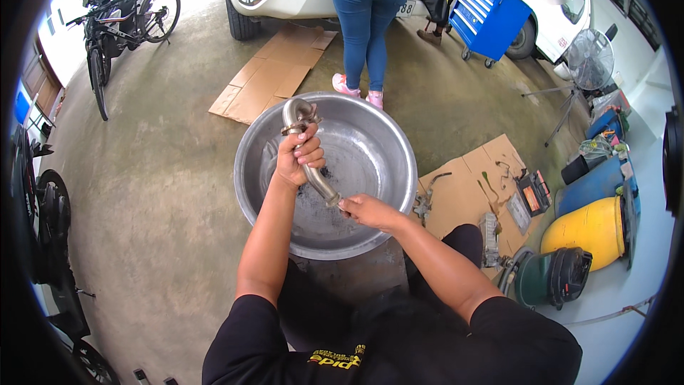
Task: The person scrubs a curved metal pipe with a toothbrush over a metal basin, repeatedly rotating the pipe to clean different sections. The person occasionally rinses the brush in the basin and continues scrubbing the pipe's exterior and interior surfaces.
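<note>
Over a wide metal basin point(381, 153), my left hand point(299, 158) is wrapped round a bent metal pipe point(320, 184). The pipe hooks over at its upper end, with a flange just above my fist. Its lower end slants toward my right hand point(367, 211), which is closed, fingertips pinched right at the small end flange. Whether those fingers grip the flange itself or something small beside it, I cannot make out. Dark bits and smudges lie on the basin's floor beneath the pipe.
Flattened cardboard point(456, 185) at the right carries metal parts and a battery point(533, 191). Beyond stand a yellow drum point(588, 232), a green-black vacuum-like canister point(545, 274) and a fan point(590, 60). A person in jeans point(367, 21) stands just past the basin, near a blue tool cart point(488, 18).
</note>
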A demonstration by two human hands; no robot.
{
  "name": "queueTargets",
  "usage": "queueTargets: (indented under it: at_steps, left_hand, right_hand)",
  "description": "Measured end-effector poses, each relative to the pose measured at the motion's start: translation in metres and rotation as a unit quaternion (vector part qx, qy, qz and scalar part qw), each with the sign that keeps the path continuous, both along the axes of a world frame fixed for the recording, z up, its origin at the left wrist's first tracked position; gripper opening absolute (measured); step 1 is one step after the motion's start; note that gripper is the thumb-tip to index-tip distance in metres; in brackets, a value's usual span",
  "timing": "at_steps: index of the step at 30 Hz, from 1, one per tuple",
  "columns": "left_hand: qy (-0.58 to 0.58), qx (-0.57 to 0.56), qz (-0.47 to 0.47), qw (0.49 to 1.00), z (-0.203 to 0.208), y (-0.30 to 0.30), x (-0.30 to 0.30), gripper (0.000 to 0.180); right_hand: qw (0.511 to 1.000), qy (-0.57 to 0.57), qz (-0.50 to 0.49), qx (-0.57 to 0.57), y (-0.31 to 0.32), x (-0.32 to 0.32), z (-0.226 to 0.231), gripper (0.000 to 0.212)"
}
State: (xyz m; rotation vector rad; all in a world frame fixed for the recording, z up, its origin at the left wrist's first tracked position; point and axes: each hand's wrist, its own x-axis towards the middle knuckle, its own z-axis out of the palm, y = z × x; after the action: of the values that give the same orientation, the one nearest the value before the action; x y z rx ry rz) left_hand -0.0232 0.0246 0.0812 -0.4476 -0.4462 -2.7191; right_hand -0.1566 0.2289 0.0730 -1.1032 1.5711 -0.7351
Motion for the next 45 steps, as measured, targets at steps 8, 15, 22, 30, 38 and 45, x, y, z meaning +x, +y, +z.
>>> queueTargets:
  at_steps: [8,15,22,30,38,45]
  left_hand:
    - [-0.167,0.021,0.212,0.963,-0.002,-0.006,0.001,0.016]
    - [-0.207,0.038,0.282,0.936,-0.008,-0.007,-0.003,0.017]
    - [-0.248,0.072,0.336,0.905,0.005,-0.008,0.004,0.014]
    - [-0.327,-0.008,0.444,0.834,-0.011,-0.015,-0.006,0.011]
    - [-0.413,-0.327,0.466,0.711,-0.055,0.027,-0.033,0.018]
    - [-0.453,-0.382,0.477,0.65,-0.061,0.029,-0.026,0.028]
  right_hand:
    - [0.95,0.303,-0.075,-0.011,0.022,0.017,0.01,0.045]
    - [0.95,0.304,-0.066,-0.002,-0.009,0.013,0.002,0.045]
    - [0.993,0.104,-0.011,0.055,0.019,-0.047,-0.015,0.042]
    - [0.961,0.273,0.001,0.05,0.028,-0.069,-0.003,0.043]
    - [0.951,0.297,-0.029,0.087,0.006,-0.054,0.003,0.042]
    - [0.949,0.293,-0.066,0.09,0.011,-0.054,0.002,0.04]
